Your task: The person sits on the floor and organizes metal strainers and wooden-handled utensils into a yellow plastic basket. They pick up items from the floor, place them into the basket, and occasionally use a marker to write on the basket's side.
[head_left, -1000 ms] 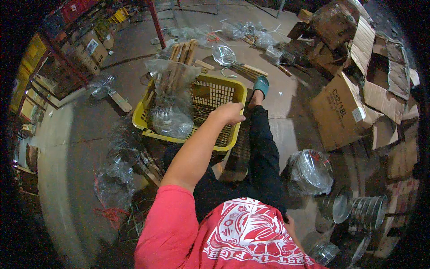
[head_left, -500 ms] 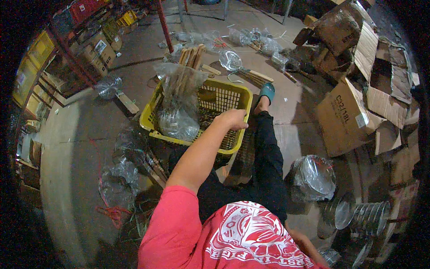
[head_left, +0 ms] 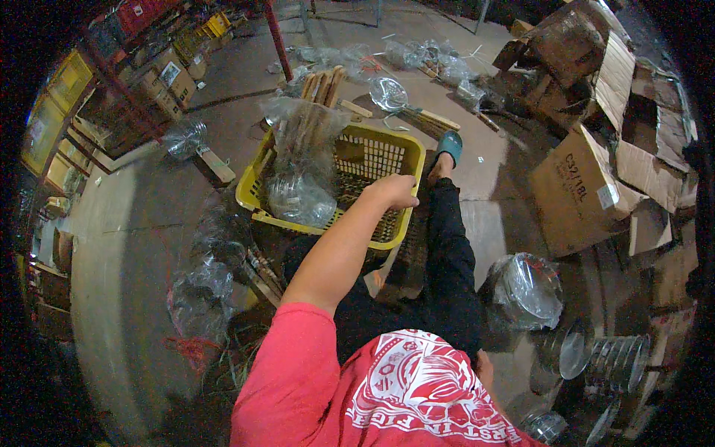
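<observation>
Red fabric of a white-printed shirt (head_left: 287,365) fills the lower edge, and at its right side the right hand (head_left: 485,364) is mostly hidden beside the dark trousers (head_left: 456,276); whether it grasps anything I cannot tell. Right of that leg, shiny metal rounds (head_left: 617,363) stand on the floor (head_left: 123,283), with a plastic-wrapped round bundle (head_left: 525,290) just beyond them. To the left lie crumpled clear plastic (head_left: 202,294) and red string (head_left: 192,350). Ahead, the left hand (head_left: 395,192) is clenched on the right rim of a yellow basket (head_left: 418,164), which sits in front of the person, near the extended leg. Inside its left part, a clear plastic bag (head_left: 302,200) leans, with wooden handles (head_left: 322,88) sticking up past the back rim. Beside the basket's far right corner rests a foot in a teal clog (head_left: 450,147). Farther out, a round mesh strainer (head_left: 389,94) lies near more wooden handles, opened cardboard boxes (head_left: 573,190) crowd the right, and a red post (head_left: 277,37) rises at the back
</observation>
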Demonstrator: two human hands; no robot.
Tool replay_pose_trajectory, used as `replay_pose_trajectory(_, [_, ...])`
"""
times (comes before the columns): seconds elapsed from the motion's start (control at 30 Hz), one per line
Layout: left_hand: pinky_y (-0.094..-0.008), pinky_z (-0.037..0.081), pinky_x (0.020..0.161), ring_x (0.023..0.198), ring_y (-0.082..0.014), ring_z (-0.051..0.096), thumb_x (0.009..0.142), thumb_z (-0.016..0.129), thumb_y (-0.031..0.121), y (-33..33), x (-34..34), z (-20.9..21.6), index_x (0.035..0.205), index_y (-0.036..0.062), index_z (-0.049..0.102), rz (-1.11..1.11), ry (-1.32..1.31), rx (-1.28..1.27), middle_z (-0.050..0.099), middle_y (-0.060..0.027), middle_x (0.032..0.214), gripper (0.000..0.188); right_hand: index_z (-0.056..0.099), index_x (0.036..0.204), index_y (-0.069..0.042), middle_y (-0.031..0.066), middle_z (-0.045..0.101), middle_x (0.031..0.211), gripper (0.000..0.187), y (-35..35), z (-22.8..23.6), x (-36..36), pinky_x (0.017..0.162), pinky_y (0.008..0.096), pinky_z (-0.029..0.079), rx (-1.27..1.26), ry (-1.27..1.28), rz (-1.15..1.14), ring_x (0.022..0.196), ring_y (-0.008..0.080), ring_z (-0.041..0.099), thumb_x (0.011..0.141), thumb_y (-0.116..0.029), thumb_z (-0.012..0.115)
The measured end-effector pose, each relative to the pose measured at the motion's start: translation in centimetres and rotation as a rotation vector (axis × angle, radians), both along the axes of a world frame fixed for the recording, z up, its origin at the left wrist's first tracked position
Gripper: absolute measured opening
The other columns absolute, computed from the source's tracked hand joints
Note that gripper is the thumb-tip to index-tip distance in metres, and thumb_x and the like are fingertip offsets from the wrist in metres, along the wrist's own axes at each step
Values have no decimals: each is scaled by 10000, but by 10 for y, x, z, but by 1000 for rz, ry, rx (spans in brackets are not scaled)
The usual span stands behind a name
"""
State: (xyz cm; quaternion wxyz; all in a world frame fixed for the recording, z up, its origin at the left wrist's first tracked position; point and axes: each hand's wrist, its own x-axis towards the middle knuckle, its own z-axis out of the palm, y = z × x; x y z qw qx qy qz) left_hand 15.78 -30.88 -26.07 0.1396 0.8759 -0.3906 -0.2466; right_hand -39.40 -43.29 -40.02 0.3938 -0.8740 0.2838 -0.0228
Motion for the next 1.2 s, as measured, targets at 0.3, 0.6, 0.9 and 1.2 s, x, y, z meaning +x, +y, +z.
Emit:
replay_pose_trajectory(0.3, [-465,483,965,1136,-371,609,840,691,418,4,2,4,1272,65,565,-19,39,-8,644,-200,1209,572,599,1176,4,194,681,888,346,-16,-65,-17,722,445,502,3,-144,-249,783,389,642,866,-145,638])
replay_pose_trajectory(0.6, [-458,474,995,1154,-380,599,850,678,406,42,6,13,1286,45,560,24,-37,-3,627,-215,1247,579,641,1059,8,171,700,958,350,-50,23,9,732,398,509,-35,423,105,870,309,679,810,-226,716])
replay_pose_trajectory(0.9, [-463,487,970,1140,-384,605,844,688,389,111,0,29,1258,42,574,177,9,-3,635,-220,1223,552,627,1176,-10,215,682,1046,360,-93,198,112,841,425,517,-470,41,-57,980,343,660,847,-140,699])
replay_pose_trajectory(1.2, [-465,511,904,1012,-385,655,819,683,340,124,-19,26,1152,23,612,167,-67,-84,683,-216,1077,465,606,1223,-42,174,668,1139,392,-3,314,297,916,403,504,-427,-239,497,1052,351,643,870,-185,697])
